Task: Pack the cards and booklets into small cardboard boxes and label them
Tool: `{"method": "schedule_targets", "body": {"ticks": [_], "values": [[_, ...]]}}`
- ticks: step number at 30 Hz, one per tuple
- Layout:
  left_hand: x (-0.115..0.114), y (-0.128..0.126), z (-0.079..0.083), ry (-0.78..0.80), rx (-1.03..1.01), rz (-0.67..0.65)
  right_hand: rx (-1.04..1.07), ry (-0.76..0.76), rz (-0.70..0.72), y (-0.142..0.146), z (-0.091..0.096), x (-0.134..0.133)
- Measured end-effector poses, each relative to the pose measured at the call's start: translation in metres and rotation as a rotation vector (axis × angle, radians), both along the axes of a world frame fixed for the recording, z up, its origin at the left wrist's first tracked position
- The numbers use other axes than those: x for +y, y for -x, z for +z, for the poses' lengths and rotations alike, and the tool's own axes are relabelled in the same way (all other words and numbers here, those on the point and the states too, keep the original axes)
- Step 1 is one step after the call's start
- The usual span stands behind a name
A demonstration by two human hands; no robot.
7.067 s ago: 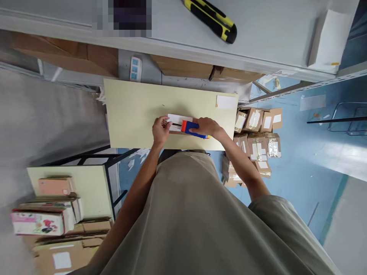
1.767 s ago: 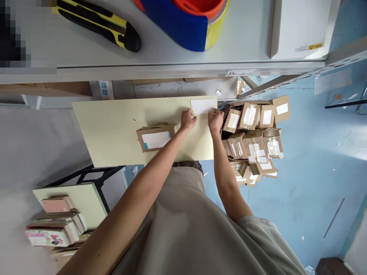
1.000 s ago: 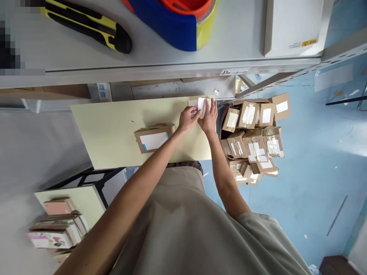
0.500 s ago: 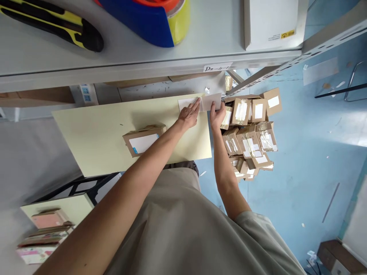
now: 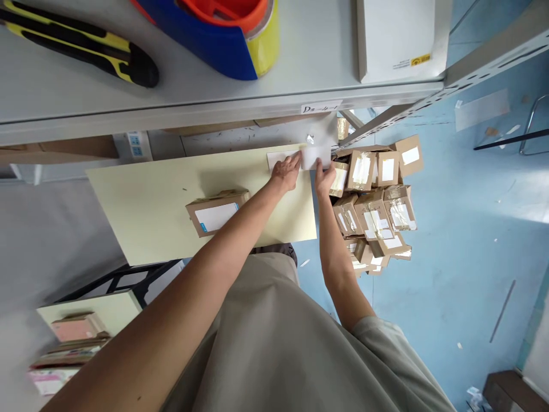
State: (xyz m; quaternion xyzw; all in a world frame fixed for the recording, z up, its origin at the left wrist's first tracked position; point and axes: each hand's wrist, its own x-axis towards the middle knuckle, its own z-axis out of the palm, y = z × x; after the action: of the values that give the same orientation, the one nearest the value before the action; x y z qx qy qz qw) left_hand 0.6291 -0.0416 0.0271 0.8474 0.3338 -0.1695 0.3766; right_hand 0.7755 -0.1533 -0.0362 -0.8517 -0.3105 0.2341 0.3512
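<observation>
A strip of white paper (image 5: 316,157) lies along the far right corner of a pale yellow board (image 5: 141,200), its right part reaching past the board's edge. My left hand (image 5: 286,171) rests on the strip's middle with the fingers stretched out, near a crease or seam. At the right end, my right hand (image 5: 325,176) pinches the strip's near edge between thumb and fingers. A brown cardboard box (image 5: 215,214) with a white label sits on the board, left of my hands.
A grey shelf (image 5: 193,97) runs across above the board, bearing a utility knife (image 5: 81,43), a tape dispenser (image 5: 223,40) and a white box (image 5: 397,37). Several taped cartons (image 5: 373,212) are piled on the blue floor to the right. More boxes (image 5: 77,327) stand at lower left.
The right part of the paper strip has tilted and looks brighter. My left fingers have shifted slightly by the seam; my right hand still grips the end. The view has moved a little.
</observation>
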Motion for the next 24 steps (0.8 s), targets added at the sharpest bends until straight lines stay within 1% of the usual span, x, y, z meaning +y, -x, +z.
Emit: {"method": "schedule_targets", "body": {"ticks": [2,3,5,7,9,11,13,19,24], "values": [[0.0,-0.002,-0.001,-0.008,0.009,-0.012,0.098,0.017,-0.221,0.004,0.001,-0.005],[-0.001,-0.004,-0.003,-0.01,0.012,-0.01,0.144,0.024,-0.3,0.007,0.002,-0.007],[-0.002,-0.008,-0.005,-0.011,0.015,0.013,0.195,0.027,-0.354,0.014,0.006,-0.011],[-0.002,-0.013,-0.006,-0.013,0.026,0.026,0.201,0.02,-0.391,0.02,0.01,-0.01],[-0.001,-0.017,-0.006,-0.022,0.036,0.002,0.186,0.007,-0.425,0.022,0.014,-0.007],[0.0,-0.017,-0.004,-0.037,0.038,-0.043,0.169,-0.006,-0.434,0.019,0.016,-0.002],[0.002,-0.015,-0.002,-0.05,0.025,-0.071,0.175,-0.024,-0.403,0.012,0.018,0.003],[0.0,-0.008,0.002,-0.022,-0.022,-0.067,0.193,-0.038,-0.298,-0.012,0.022,0.005],[0.001,-0.005,0.007,-0.038,-0.021,-0.098,0.176,-0.042,-0.268,-0.016,0.026,0.005]]}}
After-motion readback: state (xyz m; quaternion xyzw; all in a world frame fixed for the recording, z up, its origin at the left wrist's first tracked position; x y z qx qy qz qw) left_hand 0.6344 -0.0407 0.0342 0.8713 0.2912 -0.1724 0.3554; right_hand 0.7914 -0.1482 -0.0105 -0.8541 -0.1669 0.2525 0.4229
